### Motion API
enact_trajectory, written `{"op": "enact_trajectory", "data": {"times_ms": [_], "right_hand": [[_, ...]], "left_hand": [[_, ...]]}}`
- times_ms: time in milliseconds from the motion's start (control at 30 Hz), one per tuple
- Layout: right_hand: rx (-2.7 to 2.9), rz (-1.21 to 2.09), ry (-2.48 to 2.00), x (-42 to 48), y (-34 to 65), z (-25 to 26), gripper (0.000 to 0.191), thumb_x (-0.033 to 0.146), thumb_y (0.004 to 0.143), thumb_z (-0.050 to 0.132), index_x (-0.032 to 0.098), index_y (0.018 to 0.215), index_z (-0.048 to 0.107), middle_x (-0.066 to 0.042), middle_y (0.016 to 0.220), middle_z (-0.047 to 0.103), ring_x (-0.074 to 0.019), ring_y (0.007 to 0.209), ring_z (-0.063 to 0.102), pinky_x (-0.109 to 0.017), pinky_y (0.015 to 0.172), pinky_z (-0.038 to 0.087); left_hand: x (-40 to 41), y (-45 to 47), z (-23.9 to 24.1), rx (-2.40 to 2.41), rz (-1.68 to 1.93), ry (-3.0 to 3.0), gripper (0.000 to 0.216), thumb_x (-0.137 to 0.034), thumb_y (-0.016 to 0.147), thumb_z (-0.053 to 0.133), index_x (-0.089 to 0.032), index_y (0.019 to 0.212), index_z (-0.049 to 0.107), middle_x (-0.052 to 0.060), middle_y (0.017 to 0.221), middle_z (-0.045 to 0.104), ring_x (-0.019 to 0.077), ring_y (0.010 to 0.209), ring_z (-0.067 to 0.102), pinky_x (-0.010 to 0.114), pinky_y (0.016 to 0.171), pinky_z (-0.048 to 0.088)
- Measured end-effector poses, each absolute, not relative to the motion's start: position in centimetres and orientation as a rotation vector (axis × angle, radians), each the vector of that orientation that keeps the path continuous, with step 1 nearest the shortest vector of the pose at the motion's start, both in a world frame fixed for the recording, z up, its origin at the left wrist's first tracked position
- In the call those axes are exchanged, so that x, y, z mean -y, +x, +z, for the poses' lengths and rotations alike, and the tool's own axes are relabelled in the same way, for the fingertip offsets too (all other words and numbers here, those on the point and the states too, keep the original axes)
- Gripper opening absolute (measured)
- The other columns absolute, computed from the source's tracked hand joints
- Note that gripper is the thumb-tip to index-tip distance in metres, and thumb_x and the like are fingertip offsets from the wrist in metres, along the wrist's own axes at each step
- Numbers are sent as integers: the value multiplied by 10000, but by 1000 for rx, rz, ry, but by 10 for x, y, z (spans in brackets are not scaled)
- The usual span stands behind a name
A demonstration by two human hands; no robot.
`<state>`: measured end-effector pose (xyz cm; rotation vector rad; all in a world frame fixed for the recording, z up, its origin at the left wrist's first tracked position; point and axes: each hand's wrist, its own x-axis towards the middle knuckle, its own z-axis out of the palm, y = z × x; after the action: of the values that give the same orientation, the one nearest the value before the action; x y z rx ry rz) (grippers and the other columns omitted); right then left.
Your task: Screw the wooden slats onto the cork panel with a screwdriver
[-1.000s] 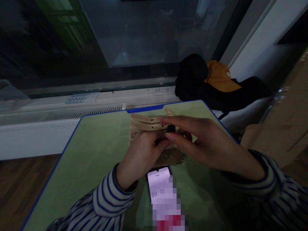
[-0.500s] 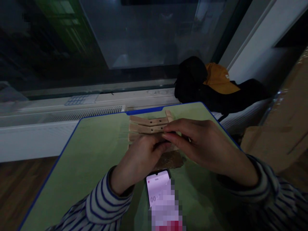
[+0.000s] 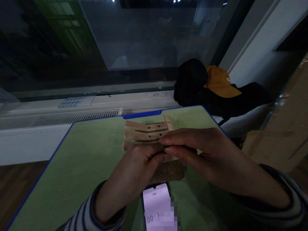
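Pale wooden slats (image 3: pixel 138 134) with drilled holes lie side by side on the green tabletop, their right ends near a short wooden crosspiece (image 3: pixel 168 123). My left hand (image 3: pixel 134 170) is closed over the nearer slats, thumb pressed against the fingers, and hides whatever is beneath. From the right, my right hand (image 3: pixel 202 149) pinches with thumb and forefinger beside the left fingertips, by the slat holes. Anything between those fingertips is too small or hidden to make out. Just below the hands sits a brown, rough-looking slab (image 3: pixel 168 171), partly covered.
A phone with a lit timer screen (image 3: pixel 157 205) lies in front of the slab. The green table (image 3: pixel 79 160) has a blue edge. Beyond it are a radiator (image 3: pixel 84 117), a windowsill, and dark cloth with an orange cap (image 3: pixel 222 81). Cardboard (image 3: pixel 269 141) stands at the right.
The view has shifted slightly, so table and slats appear lower. My right thumb and forefinger have drawn in closer to my left fingertips; both hands stay over the slats.
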<state>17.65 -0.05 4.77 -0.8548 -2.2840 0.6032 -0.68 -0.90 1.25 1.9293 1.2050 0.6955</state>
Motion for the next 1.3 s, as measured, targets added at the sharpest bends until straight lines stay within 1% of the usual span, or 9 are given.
{"op": "enact_trajectory", "data": {"times_ms": [200, 400, 467, 633, 767, 933, 1067, 1200, 1300], "right_hand": [[2272, 518, -937, -1, 174, 45, 125, 256, 872, 557, 210, 986, 579, 66, 907, 667, -42, 821, 612, -136, 728, 435], [2234, 553, -950, 0, 174, 44, 130, 265, 866, 564, 216, 986, 574, 58, 937, 671, -53, 837, 615, -147, 747, 445], [2238, 622, -916, 2, 174, 46, 169, 254, 869, 558, 231, 1036, 576, 62, 977, 675, -53, 879, 616, -137, 775, 448], [2243, 743, -874, 4, 176, 50, 338, 193, 883, 518, 312, 1199, 526, 78, 1169, 631, -67, 1030, 590, -146, 867, 450], [2217, 753, -897, 2, 178, 49, 222, 226, 865, 553, 317, 1061, 606, 107, 1054, 678, -55, 948, 626, -121, 837, 465], [2223, 645, -925, 0, 177, 48, 64, 254, 857, 569, 283, 873, 624, 103, 951, 699, -55, 855, 648, -113, 779, 481], [2205, 596, -931, -1, 174, 46, 27, 270, 834, 603, 271, 857, 617, 93, 938, 699, -70, 862, 648, -133, 789, 486], [2203, 658, -916, 0, 175, 48, 76, 255, 848, 582, 284, 908, 617, 99, 973, 695, -63, 875, 648, -108, 745, 497], [2213, 733, -948, 0, 178, 51, 203, 227, 858, 555, 324, 1030, 600, 107, 1055, 676, -73, 931, 640, -119, 764, 508]], "left_hand": [[8, -7, 12, -1215, 622, 1992, 234, -176, 875, 476, -267, 930, 684, -33, 1032, 698, 150, 970, 627, 251, 825, 466], [10, -4, 14, -1345, 695, 1964, 104, -204, 805, 582, -247, 823, 675, -49, 888, 722, 127, 718, 656, 229, 730, 488], [10, -4, 14, -1335, 704, 1973, 105, -219, 812, 573, -240, 792, 675, -42, 826, 724, 130, 686, 655, 224, 681, 492], [12, -8, 13, -1280, 662, 1966, 173, -271, 855, 521, -276, 873, 693, -33, 799, 727, 138, 657, 658, 223, 599, 492], [12, -10, 15, -1239, 591, 1996, 193, -228, 850, 508, -278, 851, 694, -34, 708, 713, 141, 590, 641, 219, 523, 478], [11, -8, 18, -1223, 573, 2005, 221, -167, 835, 480, -264, 791, 674, -25, 802, 715, 150, 661, 642, 229, 587, 501], [10, -7, 21, -1302, 663, 1967, 125, -200, 791, 558, -249, 704, 635, -46, 654, 683, 141, 565, 611, 224, 571, 495], [10, -7, 22, -1296, 738, 1982, 187, -168, 772, 563, -243, 606, 605, -71, 516, 619, 116, 459, 559, 228, 611, 501], [9, -7, 21, -1271, 736, 1962, 184, -180, 797, 548, -260, 666, 650, -71, 584, 659, 111, 492, 590, 224, 651, 507]]}}
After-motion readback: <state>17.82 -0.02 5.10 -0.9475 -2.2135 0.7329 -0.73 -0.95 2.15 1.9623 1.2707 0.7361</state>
